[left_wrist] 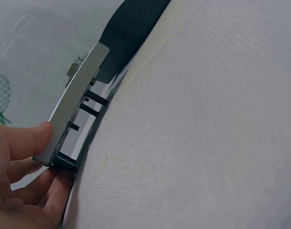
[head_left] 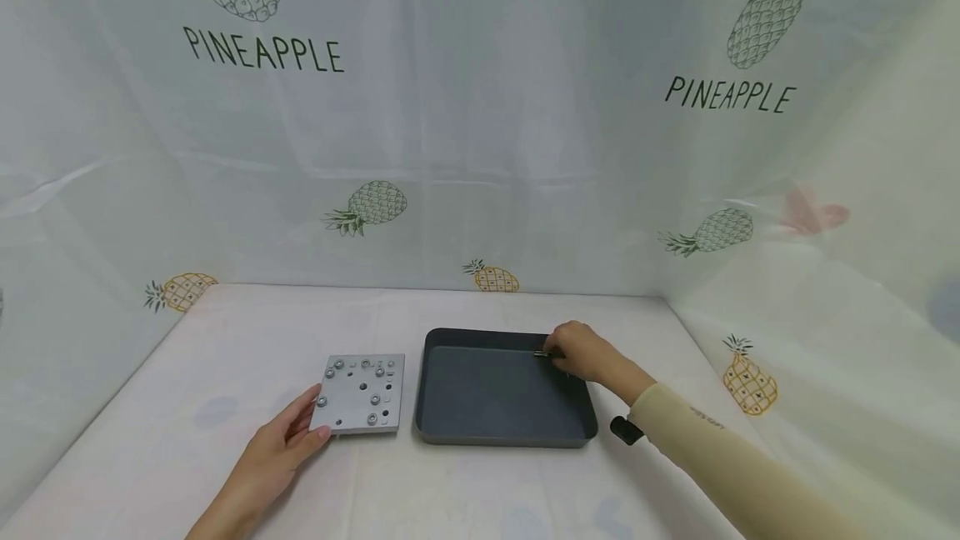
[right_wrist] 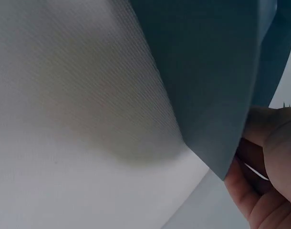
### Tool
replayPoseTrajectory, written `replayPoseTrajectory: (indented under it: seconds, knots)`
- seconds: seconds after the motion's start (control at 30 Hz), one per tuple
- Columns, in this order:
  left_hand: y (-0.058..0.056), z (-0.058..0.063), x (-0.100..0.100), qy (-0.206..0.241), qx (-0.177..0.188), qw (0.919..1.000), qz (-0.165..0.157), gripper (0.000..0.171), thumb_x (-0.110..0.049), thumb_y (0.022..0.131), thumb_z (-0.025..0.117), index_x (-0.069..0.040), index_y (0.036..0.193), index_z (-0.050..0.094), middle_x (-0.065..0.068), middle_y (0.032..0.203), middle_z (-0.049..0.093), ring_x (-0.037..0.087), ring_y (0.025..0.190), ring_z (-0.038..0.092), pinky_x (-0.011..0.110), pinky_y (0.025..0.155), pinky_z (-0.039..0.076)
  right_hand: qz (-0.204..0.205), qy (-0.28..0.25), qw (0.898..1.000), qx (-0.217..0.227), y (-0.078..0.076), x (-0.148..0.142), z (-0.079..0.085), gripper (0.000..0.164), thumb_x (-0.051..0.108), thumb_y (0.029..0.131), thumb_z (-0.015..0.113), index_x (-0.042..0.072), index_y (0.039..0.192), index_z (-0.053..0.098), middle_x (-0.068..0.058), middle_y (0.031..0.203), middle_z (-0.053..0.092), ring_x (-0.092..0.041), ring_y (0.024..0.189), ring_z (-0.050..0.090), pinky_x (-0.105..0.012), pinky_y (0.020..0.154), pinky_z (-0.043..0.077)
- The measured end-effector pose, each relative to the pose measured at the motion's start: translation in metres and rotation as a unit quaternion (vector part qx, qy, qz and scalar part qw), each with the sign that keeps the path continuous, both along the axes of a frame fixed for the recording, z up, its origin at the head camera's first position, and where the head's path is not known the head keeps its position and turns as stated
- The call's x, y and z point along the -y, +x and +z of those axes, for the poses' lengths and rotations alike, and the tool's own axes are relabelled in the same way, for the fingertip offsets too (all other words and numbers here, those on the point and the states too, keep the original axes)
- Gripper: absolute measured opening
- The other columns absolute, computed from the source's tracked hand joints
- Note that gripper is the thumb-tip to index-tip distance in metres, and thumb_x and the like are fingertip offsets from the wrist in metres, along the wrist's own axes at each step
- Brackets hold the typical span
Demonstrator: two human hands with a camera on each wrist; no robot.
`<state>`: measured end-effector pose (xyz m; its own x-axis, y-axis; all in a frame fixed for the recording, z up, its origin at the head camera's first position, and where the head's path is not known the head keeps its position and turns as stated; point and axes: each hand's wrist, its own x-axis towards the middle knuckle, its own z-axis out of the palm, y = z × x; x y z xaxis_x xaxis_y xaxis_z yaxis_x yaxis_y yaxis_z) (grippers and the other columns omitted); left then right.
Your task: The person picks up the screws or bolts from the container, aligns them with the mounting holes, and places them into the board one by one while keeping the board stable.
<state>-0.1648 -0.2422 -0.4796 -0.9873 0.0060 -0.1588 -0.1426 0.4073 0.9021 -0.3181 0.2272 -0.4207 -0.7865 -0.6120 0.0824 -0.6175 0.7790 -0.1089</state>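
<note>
A square silver metal plate (head_left: 352,394) with several bolt heads and holes lies left of the dark grey tray (head_left: 498,394). At the plate's lower left, my left hand (head_left: 273,448) grips the edge between thumb and fingers. Dark posts (left_wrist: 95,98) stick out from the plate's underside in the left wrist view. Over the tray's far right corner, my right hand (head_left: 588,352) pinches a small bolt-like metal piece (head_left: 540,353), mostly hidden by the fingers. From the right wrist, the tray wall (right_wrist: 207,86) stands beside my curled fingers and covers what they hold.
A pale cloth covers the table (head_left: 420,490). Behind it hangs a curtain (head_left: 487,123) printed with pineapples, which also runs along both sides. A black object (head_left: 626,430) shows by my right wrist, just right of the tray.
</note>
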Motion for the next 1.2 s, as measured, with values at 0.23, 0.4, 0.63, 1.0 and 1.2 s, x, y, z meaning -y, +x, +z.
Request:
replayPoseTrajectory:
  seconds: [0.23,0.4,0.63,1.0,1.2]
  knots:
    - [0.0,0.0,-0.001,-0.003,0.0,1.0,0.004,0.081,-0.029,0.105,0.071,-0.012,0.17,0.025,0.023,0.165,0.042,0.036,0.15,0.046,0.001,0.096,0.042,-0.032,0.009,0.999,-0.024,0.001,0.008,-0.007,0.007,-0.005,0.086,0.084,0.0,0.09,0.08,-0.009,0.084,0.076,-0.017,0.076,0.067,-0.036,0.07,0.061]
    - [-0.001,0.0,-0.002,-0.004,-0.006,1.0,0.004,0.079,-0.026,0.106,0.069,-0.01,0.17,0.025,0.024,0.165,0.042,0.036,0.15,0.046,0.002,0.097,0.043,-0.041,0.004,0.999,-0.021,0.001,0.011,-0.008,0.008,-0.005,0.085,0.085,-0.001,0.09,0.08,-0.01,0.085,0.077,-0.02,0.078,0.07,-0.036,0.071,0.063]
    - [0.0,0.001,-0.002,0.0,-0.007,1.0,0.004,0.079,-0.026,0.105,0.07,-0.01,0.169,0.026,0.024,0.164,0.042,0.036,0.15,0.047,0.002,0.096,0.044,-0.043,-0.016,0.999,0.003,0.001,0.01,-0.008,0.009,-0.002,0.085,0.086,-0.001,0.093,0.081,-0.01,0.088,0.078,-0.02,0.079,0.072,-0.036,0.072,0.063]
    - [0.001,0.0,-0.001,0.003,0.0,1.0,0.006,0.08,-0.027,0.105,0.07,-0.011,0.17,0.026,0.024,0.165,0.042,0.036,0.151,0.045,0.008,0.102,0.047,-0.042,-0.036,0.998,0.007,-0.002,0.009,-0.015,0.005,0.0,0.089,0.083,0.002,0.093,0.082,-0.008,0.089,0.079,-0.016,0.078,0.071,-0.031,0.07,0.062]
    - [0.0,0.0,-0.001,0.003,-0.003,1.0,0.004,0.079,-0.027,0.105,0.07,-0.011,0.169,0.027,0.023,0.165,0.042,0.034,0.15,0.046,0.012,0.105,0.049,-0.019,-0.056,0.998,0.003,-0.002,0.005,-0.016,0.007,-0.002,0.089,0.083,0.003,0.093,0.082,-0.006,0.089,0.079,-0.015,0.08,0.071,-0.03,0.072,0.061]
